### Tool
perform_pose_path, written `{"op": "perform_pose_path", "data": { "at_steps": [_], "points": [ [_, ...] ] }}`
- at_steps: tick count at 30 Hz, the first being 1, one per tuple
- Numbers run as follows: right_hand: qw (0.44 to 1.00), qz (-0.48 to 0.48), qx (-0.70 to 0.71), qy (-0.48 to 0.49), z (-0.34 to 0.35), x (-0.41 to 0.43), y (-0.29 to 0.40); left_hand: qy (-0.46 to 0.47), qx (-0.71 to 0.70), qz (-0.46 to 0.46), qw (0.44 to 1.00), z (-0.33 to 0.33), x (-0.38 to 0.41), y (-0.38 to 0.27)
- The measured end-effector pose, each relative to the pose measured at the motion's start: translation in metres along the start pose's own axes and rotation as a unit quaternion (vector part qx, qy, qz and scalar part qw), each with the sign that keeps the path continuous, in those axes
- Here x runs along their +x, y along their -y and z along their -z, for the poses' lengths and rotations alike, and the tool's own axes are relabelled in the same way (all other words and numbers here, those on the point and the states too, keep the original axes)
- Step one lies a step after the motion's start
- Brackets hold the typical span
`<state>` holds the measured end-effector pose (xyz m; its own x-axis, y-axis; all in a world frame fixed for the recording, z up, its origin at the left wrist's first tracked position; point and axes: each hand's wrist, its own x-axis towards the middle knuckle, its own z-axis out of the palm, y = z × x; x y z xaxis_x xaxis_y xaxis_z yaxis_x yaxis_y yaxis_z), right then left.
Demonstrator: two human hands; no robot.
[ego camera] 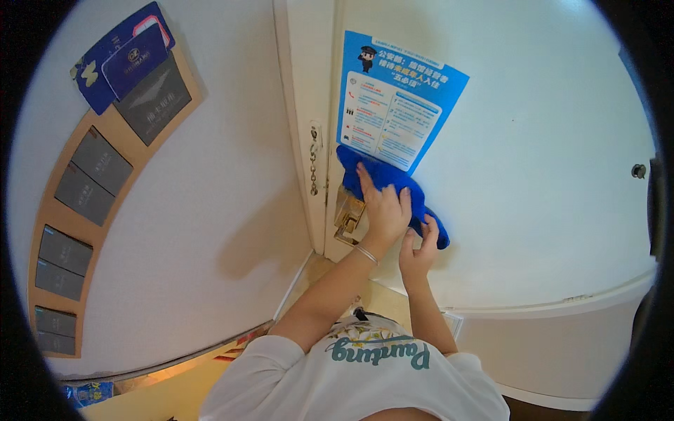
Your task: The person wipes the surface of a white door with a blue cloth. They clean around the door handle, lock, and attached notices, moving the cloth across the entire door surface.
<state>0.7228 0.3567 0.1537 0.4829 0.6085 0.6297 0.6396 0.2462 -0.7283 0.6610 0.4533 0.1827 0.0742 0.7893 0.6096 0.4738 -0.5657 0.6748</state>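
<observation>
A blue cloth (392, 171) lies bunched against the white door (516, 200), just below a blue-and-white printed poster (392, 105). My left hand (387, 211), with a bracelet on its wrist, presses the cloth to the door with its index finger stretched out. Lower and to the right, my right hand (419, 257) has its thumb and fingers at the cloth's hanging end. Left of the cloth, a brass-coloured door handle and lock plate (349, 213) partly show; the cloth and my left hand are close by. The poster's lower edge meets the cloth.
A door chain (314, 168) hangs on the frame beside the door. On the left wall (231, 131), a tan board (113, 210) carries several dark boxes and blue cards. The door's peephole (638, 171) is far right. Packaged goods (89, 393) show at the lower left.
</observation>
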Motion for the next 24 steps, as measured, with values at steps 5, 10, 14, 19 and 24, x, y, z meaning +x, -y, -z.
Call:
{"op": "perform_pose_path", "data": {
  "at_steps": [5, 10, 14, 19, 24],
  "points": [
    [0.978, 0.075, -0.096, 0.169, 0.002, 0.014, 0.012, -0.037, -0.024, 0.120, 0.992, -0.015, -0.015, 0.034],
    [0.976, 0.085, -0.095, 0.174, 0.001, 0.025, 0.018, -0.047, -0.055, 0.166, 0.984, 0.010, -0.003, 0.028],
    [0.982, 0.146, -0.121, 0.020, -0.002, 0.016, -0.005, -0.025, -0.076, 0.097, 0.992, 0.009, -0.030, 0.028],
    [0.977, 0.030, -0.205, -0.054, 0.005, 0.033, -0.011, -0.039, -0.128, 0.038, 0.990, -0.007, -0.056, 0.047],
    [0.946, 0.048, -0.315, -0.062, -0.016, 0.068, -0.009, -0.004, -0.068, -0.037, 0.997, -0.001, -0.065, 0.056]
  ]
}}
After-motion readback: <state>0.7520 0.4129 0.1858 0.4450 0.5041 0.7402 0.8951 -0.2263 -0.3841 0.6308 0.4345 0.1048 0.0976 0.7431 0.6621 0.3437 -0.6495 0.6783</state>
